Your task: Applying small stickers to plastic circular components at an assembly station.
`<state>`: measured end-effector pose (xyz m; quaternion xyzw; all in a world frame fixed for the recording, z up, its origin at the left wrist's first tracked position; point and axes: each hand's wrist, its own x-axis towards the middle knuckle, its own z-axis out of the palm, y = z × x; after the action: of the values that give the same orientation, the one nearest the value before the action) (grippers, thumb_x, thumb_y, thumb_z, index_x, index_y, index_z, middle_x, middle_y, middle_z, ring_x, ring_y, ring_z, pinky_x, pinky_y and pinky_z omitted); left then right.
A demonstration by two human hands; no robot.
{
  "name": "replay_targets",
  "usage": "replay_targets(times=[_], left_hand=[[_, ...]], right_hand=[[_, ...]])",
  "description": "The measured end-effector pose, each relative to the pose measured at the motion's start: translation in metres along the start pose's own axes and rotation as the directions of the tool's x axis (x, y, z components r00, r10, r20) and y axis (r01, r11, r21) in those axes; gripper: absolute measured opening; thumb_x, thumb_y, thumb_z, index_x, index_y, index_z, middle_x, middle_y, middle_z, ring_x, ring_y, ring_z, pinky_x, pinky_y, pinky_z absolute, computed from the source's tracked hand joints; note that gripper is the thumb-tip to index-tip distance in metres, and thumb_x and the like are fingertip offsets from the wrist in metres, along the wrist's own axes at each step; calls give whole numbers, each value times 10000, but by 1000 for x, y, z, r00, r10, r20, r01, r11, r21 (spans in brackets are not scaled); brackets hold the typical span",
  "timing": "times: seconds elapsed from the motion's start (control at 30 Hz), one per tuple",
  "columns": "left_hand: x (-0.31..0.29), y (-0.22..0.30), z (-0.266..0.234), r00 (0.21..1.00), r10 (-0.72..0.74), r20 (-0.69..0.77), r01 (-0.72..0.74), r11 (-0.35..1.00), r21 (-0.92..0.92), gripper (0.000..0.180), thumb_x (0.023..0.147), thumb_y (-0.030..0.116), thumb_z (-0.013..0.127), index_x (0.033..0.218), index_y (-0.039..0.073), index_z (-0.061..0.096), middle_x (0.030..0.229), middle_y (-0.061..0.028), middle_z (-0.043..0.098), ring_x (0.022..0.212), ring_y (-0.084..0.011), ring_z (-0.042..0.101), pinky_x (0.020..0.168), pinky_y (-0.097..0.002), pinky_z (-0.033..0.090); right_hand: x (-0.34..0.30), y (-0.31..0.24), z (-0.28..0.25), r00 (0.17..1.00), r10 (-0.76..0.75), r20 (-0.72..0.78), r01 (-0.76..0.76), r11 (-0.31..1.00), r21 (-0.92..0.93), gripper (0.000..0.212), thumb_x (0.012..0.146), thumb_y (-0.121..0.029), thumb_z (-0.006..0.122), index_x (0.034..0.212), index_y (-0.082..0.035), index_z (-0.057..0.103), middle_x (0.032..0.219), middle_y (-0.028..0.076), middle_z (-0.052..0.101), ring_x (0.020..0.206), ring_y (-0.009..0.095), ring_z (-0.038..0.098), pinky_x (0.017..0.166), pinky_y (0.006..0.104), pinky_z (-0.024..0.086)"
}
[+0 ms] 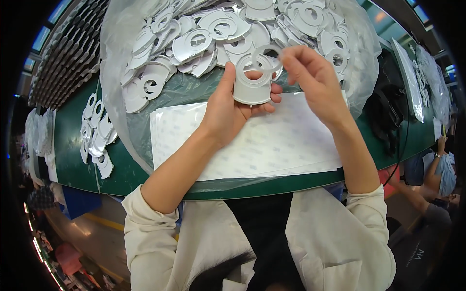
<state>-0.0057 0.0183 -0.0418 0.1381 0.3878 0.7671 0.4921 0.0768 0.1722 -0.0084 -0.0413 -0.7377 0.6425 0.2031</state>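
Note:
My left hand [224, 114] holds a white plastic part [252, 93] upright by its edges, thumb on one side and fingers behind. The part has a rounded top, a round hole and a wider lower end. Over its upper right, a thin, see-through ring [256, 55] is pinched at its right edge by my right hand [315, 80]. Whether the ring touches the part I cannot tell. Beneath both hands lies a stack of white sheets [242, 150] with faint printing. Behind them, a large heap of similar white parts [221, 29] rests on a clear plastic bag [119, 87].
On the green table [73, 145], a smaller group of white parts [99, 131] sits at left. Stacked grey wavy trays [68, 53] rise at far left. To the right are a black bundle [388, 109] with a cable and a white panel [407, 80]. Another person's arm [433, 169] shows at far right.

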Motion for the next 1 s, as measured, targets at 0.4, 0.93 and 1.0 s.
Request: replay_targets(times=[0.4,0.93,1.0], left_hand=[[-1,-1,-4,1000,-3,-7,3,1000,0,704,968,563,130,1179,1,498,1018,-175,608,886,-241,615,728,-349,507],[1,-2,-6,1000,-1,-3,1,1000,-30,688,971,555,133,1191,7,487,1028,-175,613,910,-259,621,722,-353,509],[0,-2,-6,1000,-4,10,5,999,-33,686,972,553,134,1193,7,485,1027,-173,613,910,-259,622,722,-355,509]], right_hand=[[-4,14,10,991,84,106,-87,996,21,142,938,-172,552,934,-32,526,869,-14,506,666,41,471,602,181,418],[-2,17,12,994,74,78,-80,994,79,130,917,-121,561,910,3,523,852,27,531,638,62,508,547,197,448],[-2,17,12,994,73,83,-80,993,90,133,917,-120,561,910,6,522,858,29,529,640,62,509,547,197,449]])
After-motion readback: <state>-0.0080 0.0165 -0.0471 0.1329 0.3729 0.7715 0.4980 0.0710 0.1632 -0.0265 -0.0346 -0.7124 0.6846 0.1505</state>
